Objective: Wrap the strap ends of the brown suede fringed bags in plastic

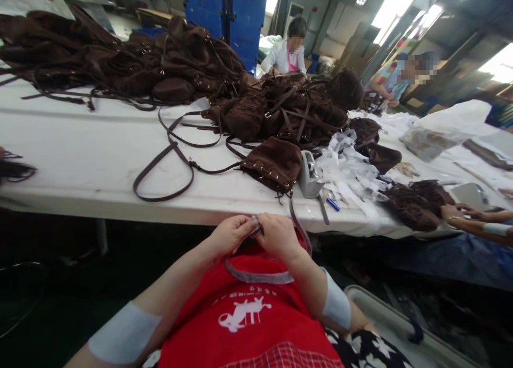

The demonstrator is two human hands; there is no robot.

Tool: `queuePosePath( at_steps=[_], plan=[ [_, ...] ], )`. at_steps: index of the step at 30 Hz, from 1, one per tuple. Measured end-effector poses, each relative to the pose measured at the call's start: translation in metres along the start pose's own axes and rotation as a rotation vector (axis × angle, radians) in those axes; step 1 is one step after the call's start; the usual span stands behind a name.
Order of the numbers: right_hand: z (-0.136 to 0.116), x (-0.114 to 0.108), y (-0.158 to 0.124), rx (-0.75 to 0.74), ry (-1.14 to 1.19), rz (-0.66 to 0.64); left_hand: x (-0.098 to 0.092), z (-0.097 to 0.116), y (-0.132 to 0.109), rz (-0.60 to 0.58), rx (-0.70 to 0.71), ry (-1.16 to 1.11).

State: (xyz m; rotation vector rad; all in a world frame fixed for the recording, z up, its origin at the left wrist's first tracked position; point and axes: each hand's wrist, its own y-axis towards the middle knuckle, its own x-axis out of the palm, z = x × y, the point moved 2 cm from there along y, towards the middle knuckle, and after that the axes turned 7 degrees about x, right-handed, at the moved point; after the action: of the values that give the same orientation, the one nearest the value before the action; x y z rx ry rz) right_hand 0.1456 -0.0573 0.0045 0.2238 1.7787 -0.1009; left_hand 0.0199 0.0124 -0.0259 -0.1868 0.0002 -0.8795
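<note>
My left hand (231, 234) and my right hand (277, 233) meet in front of my red apron, just below the table edge. Both are closed, thumbs and fingers pinching a strap (260, 278) that looks wrapped in pale translucent film. It loops down across the apron and rises on the right towards a brown drawstring bag (274, 165). This bag lies on the table beyond my hands, with small metal eyelets along its gathered edge. A thin brown strap (164, 198) runs left from it in a loop. My fingers hide part of the film-wrapped strap.
A grey tape dispenser (310, 177) stands right of the bag, near a blue pen (333, 204) and white film scraps (348, 167). Brown bags (192, 58) are heaped along the white table (72, 149). A co-worker's hands (460, 213) touch fringed brown pieces at right; two people work farther back.
</note>
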Motion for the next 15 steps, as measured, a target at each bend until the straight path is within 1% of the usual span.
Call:
queuePosePath(
  at_steps=[3, 6, 8, 10, 11, 12, 13, 15],
  plan=[
    [0.002, 0.003, 0.000, 0.044, -0.004, -0.032, 0.006, -0.002, 0.000, -0.009, 0.010, -0.008],
    [0.006, 0.011, 0.002, 0.110, 0.134, 0.012, 0.011, -0.002, -0.001, 0.015, 0.013, -0.048],
    [0.011, 0.016, 0.004, 0.179, 0.355, 0.051, 0.014, -0.001, -0.002, 0.045, 0.041, -0.092],
    [0.016, 0.022, 0.006, 0.284, 0.715, 0.024, 0.014, 0.001, -0.002, 0.058, 0.072, -0.133],
    [0.017, 0.025, 0.006, 0.341, 0.927, -0.032, 0.014, 0.002, -0.002, 0.050, 0.083, -0.161],
    [0.017, 0.028, 0.007, 0.392, 1.138, -0.125, 0.014, 0.004, -0.003, 0.029, 0.091, -0.198],
    [0.015, 0.030, 0.006, 0.426, 1.330, -0.266, 0.014, 0.006, -0.003, 0.003, 0.097, -0.240],
    [0.007, 0.033, 0.003, 0.449, 1.618, -0.623, 0.013, 0.010, -0.003, -0.044, 0.094, -0.313]
  ],
)
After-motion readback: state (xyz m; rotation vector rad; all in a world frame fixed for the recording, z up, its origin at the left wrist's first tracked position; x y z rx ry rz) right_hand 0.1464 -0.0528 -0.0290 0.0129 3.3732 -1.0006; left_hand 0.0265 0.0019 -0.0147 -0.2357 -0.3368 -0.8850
